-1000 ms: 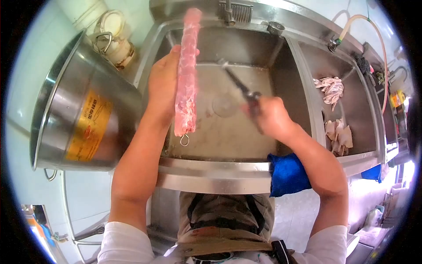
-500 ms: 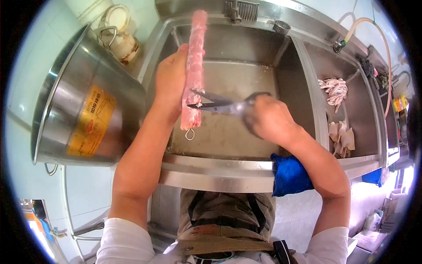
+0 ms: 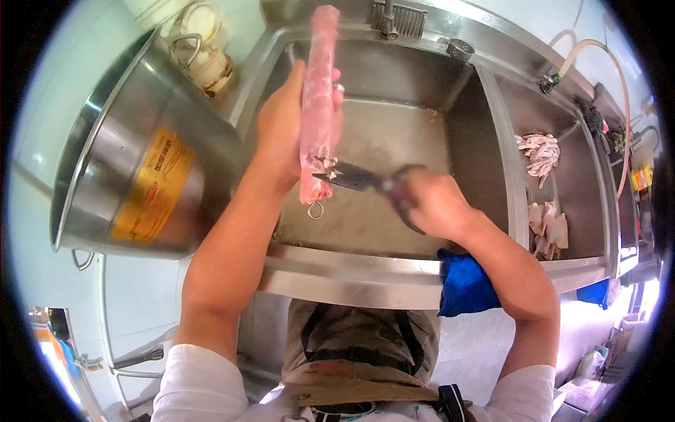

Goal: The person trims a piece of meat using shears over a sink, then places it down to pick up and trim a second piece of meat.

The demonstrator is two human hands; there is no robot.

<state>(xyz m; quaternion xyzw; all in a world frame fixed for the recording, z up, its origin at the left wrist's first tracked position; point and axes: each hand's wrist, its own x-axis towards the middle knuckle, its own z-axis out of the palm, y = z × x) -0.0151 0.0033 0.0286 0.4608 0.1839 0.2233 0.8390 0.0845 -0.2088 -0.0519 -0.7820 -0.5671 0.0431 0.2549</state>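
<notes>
A long skewer of pink raw meat (image 3: 320,91) stands lengthwise over the large sink basin, its metal ring (image 3: 316,210) sticking out at the near end. My left hand (image 3: 283,126) is wrapped round the meat from the left, fingertips showing on its right side. My right hand (image 3: 437,204) grips the handles of dark scissors (image 3: 349,177), slightly blurred. The blades lie against the lower part of the meat, close together, with small whitish bits at their tips.
A tall steel pot (image 3: 105,176) with a yellow label stands left of the sink (image 3: 380,271). The right basin holds pale strips (image 3: 541,155) and flat pale pieces (image 3: 548,228). A blue cloth (image 3: 465,285) hangs over the front rim; a faucet (image 3: 388,21) is at the back.
The scissor blades have closed from a wide spread at the meat's lower part. The meat and my left hand sit slightly further right in view, and more left fingertips show.
</notes>
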